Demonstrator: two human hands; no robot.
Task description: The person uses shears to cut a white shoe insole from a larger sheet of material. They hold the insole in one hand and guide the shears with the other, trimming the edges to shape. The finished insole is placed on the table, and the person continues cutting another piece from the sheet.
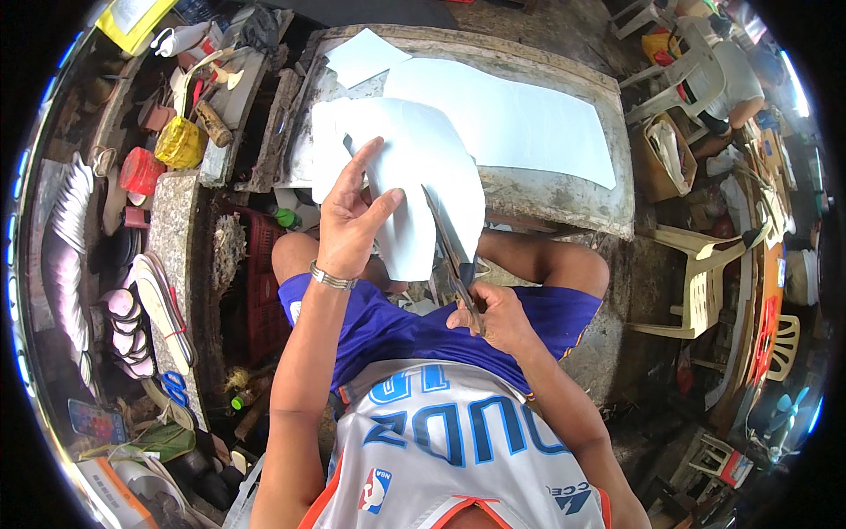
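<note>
I see the right hand (495,317) curled round the handles of the scissors (458,278), blades into the white sheet (419,132) just ahead; the left hand (352,220), index extended, grips that sheet. Beyond both, a second white piece (538,119) lies on the worn table (538,201).

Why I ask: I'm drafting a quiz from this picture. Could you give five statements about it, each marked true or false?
1. The right hand holds scissors. True.
2. The metal-looking band is on the right wrist. False: it is on the left wrist.
3. The left hand touches a curved white sheet. True.
4. The phone lies at the picture's upper right. False: it lies at the lower left.
5. Other white pieces lie on the table. True.
</note>
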